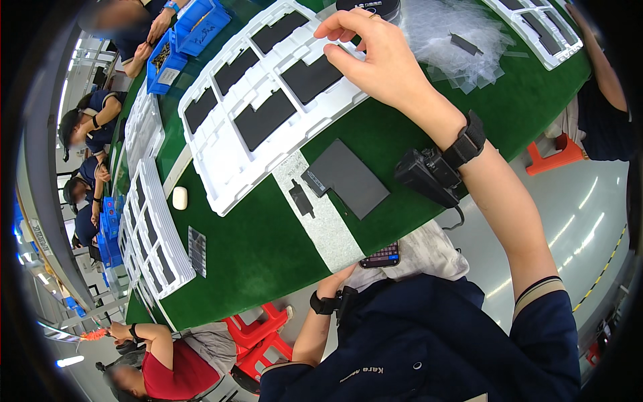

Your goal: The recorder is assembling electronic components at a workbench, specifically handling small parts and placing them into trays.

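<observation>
Head view: white moulded plastic tray (218, 151), upper centre of frame; long axis lower left to upper right;
Right hand (383, 61): nearer, above the tray's upper-right end; thumb and forefinger apart, seemingly empty;
Flat black notched panel (311, 79): inside, lower left of those fingertips;
Left hand (340, 277): lower centre, near black rectangular phone (383, 257); fingers hidden, cannot tell

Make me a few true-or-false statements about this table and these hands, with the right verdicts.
1. The right hand is above the white tray. True.
2. The tabletop is red. False: the tabletop is green.
3. Black panels sit in the white tray. True.
4. The phone lies on the white tray. False: the phone shows past the table's near edge, close to the left hand.
</observation>
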Demonstrator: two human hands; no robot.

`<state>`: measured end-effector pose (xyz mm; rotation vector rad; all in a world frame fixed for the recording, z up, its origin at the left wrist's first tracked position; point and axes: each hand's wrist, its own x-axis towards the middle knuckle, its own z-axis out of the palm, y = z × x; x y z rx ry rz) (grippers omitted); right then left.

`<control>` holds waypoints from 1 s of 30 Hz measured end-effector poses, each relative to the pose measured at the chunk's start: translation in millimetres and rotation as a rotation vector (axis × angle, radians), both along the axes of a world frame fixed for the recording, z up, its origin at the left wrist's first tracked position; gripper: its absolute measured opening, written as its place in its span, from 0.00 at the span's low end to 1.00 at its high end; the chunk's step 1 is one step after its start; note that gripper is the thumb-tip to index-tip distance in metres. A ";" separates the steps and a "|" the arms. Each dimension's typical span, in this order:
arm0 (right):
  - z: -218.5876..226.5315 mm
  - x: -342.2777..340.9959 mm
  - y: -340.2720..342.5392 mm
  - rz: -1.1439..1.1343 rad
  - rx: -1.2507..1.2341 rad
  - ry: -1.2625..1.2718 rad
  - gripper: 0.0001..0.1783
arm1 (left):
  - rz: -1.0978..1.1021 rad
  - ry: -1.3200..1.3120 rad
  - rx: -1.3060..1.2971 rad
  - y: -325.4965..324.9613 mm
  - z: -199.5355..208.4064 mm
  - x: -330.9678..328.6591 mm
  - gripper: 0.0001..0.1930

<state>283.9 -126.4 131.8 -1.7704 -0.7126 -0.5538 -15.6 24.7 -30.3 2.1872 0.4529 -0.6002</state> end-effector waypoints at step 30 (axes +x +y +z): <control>-1.1 0.5 -0.6 0.000 -0.005 -0.009 0.10 | 0.014 0.009 -0.073 2.1 -1.2 -1.8 0.25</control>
